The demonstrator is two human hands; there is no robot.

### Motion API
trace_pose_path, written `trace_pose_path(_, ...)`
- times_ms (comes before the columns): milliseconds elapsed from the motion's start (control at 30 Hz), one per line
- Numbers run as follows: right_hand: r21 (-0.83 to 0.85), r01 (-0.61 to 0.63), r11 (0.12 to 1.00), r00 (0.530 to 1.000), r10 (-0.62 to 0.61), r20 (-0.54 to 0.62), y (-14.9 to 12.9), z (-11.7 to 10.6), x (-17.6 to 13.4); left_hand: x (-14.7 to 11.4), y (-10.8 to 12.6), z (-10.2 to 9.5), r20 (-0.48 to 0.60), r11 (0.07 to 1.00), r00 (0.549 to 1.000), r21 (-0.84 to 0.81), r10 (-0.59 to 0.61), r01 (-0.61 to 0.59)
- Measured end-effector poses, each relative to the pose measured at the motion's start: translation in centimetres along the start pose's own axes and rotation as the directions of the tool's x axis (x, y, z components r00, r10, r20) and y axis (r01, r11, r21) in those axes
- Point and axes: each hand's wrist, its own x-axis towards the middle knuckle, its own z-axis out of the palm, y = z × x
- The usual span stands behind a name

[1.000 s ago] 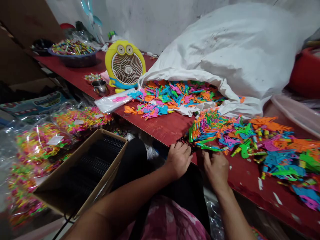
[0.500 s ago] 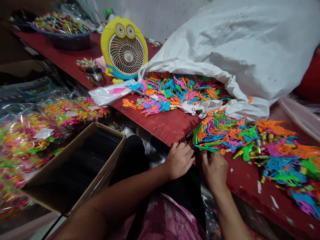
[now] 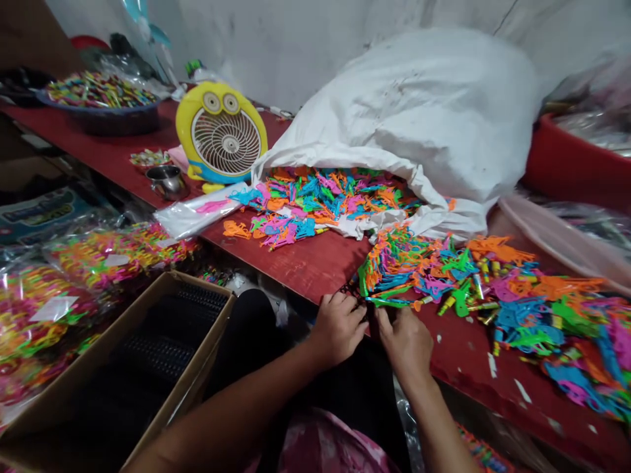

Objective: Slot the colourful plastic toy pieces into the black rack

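My left hand (image 3: 340, 325) is at the front edge of the red table, its fingers curled over a black perforated piece (image 3: 351, 288) that is mostly covered by them. Close beside it, my right hand (image 3: 407, 338) has thumb and fingers drawn together; what they pinch is hidden. Just beyond both hands lies a dense row of thin, bright plastic toy pieces (image 3: 394, 266), in green, orange, blue and pink, some shaped like toy guns. A looser heap of such pieces (image 3: 532, 315), mixed with small yellow-banded sticks, spreads to the right.
An open white sack (image 3: 424, 112) spills more colourful pieces onto the table (image 3: 280, 266). Behind stand a yellow fan (image 3: 229, 141), a metal cup (image 3: 167, 182) and a filled basin (image 3: 98, 118). At left are a cardboard box (image 3: 172, 407) of black perforated pieces and bulging clear bags (image 3: 29, 309).
The view has tilted up and shifted right, so table things appear lower and further left. Both hands keep nearly the same place at the table edge by the row of toy pieces.
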Motion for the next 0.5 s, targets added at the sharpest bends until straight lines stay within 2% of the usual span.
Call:
trace_pose_path(133, 0.040, 0.105, 0.994, 0.988, -0.100, -0.115, 0.5, 0.3, 0.0, 0.2, 0.1, 0.2, -0.015, 0.999, 1.000, 0.039, -0.010, 0.010)
trace_pose_path(267, 0.014, 0.123, 0.992, 0.981, -0.119, -0.152, 0.2, 1.1, 0.1, 0.4, -0.1, 0.3, 0.002, 0.992, 1.000, 0.125, 0.006, -0.006)
trace_pose_path(367, -0.002, 0.106, 0.994, 0.988, -0.106, -0.116, -0.3, 1.0, 0.1, 0.5, -0.6, 0.6, -0.014, 0.988, 0.999, 0.152, 0.034, -0.031)
trace_pose_path(500, -0.017, 0.058, 0.998, 0.998, -0.058, 0.007, -1.3, 0.2, 0.2, 0.5, -1.5, 0.9, -0.039, 0.988, 0.994, 0.119, 0.102, -0.096)
